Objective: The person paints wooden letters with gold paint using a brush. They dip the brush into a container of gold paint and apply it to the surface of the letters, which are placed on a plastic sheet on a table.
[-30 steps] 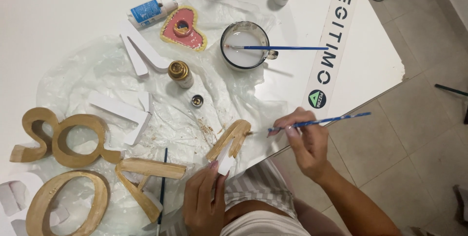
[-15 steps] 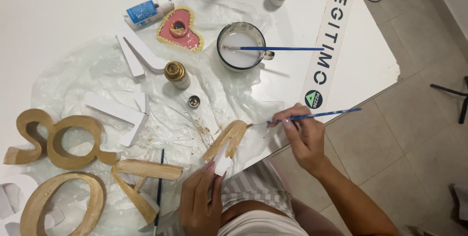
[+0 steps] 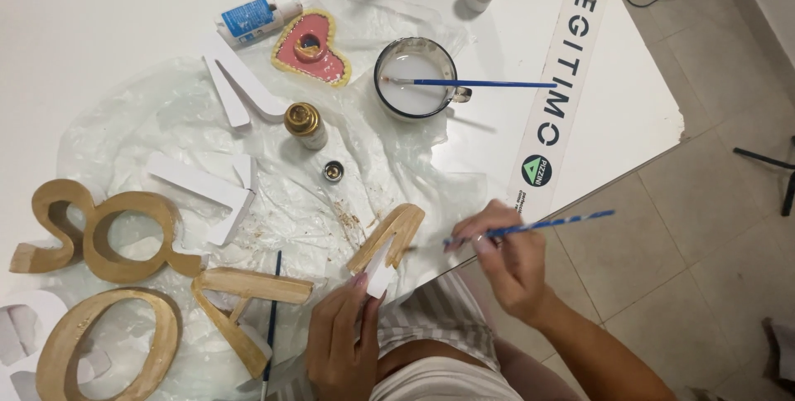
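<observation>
Broadly, judged from the colours, the gilding looks more than half done. Taking the crumpled clear plastic sheet (image 3: 207, 128) on the white table (image 3: 91, 28) as landmark: at its lower-left edge stand four large wooden letters already fully gold (image 3: 108, 235), while three flat white letter pieces (image 3: 203, 190) near its middle and upper part show no gold at all. The piece in hand, a smaller wooden letter, gold on its upper arm and white at its lower end (image 3: 389, 239), sits at the sheet's lower-right edge, at the table's brink; its long axis runs diagonally, gold end up-right toward the white-filled round cup (image 3: 414, 78), white end down-left toward the person. Left hand (image 3: 339, 343) pinches the white end, fingers closed on it. Right hand (image 3: 509, 264) pinches a thin blue-handled paintbrush (image 3: 530, 225), bristles at the letter's right flank; contact unclear. A small open gold paint bottle (image 3: 305, 123) stands mid-sheet, its cap (image 3: 333, 171) just beside.
</observation>
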